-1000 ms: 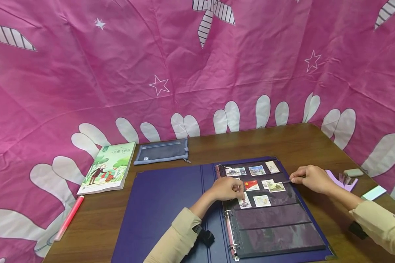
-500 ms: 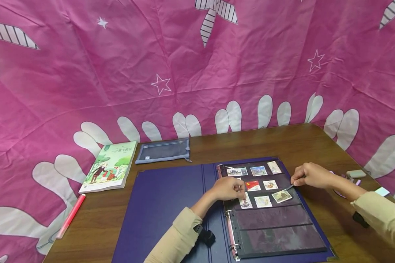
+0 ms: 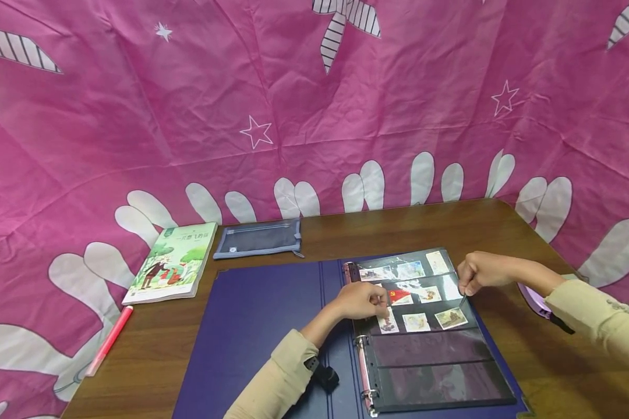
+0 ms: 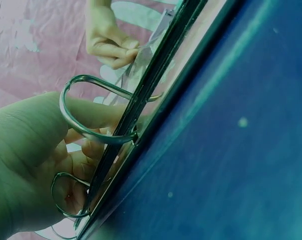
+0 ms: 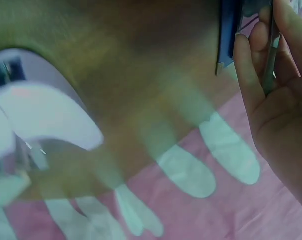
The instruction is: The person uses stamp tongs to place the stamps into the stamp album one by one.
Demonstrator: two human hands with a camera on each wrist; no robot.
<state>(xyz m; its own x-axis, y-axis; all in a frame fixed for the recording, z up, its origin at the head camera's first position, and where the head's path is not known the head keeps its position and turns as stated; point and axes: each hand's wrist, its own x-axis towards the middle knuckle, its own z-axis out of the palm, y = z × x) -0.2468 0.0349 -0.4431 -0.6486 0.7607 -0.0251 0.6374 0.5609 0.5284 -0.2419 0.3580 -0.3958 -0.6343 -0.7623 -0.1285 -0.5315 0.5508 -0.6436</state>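
Note:
A stamp album [image 3: 264, 326] lies open, its dark pocket page [image 3: 435, 349] on the right side holding several stamps. My left hand [image 3: 364, 299], with curled fingers, pinches at the page's ring side; its fingertips are partly hidden. Metal binder rings [image 4: 73, 107] stand in front of that hand in the left wrist view. My right hand [image 3: 474, 273] grips slim metal tweezers [image 5: 271, 72] at the page's right edge. Their tip points down towards a landscape stamp [image 3: 451, 318] at the right end of the third row. Glare covers part of the upper pockets.
A green book [image 3: 173, 262], a mesh zip pouch [image 3: 259, 238] and a red pen [image 3: 109, 340] lie on the wooden table [image 3: 346, 233] to the left and back. A lilac object [image 5: 45, 110] sits beside my right forearm. Pink cloth [image 3: 199, 116] hangs behind.
The landscape stamp has moved down and right, from overlapping another stamp to the third row's right end. My right hand has turned, knuckles higher, tweezers pointing down. My left hand has stayed put.

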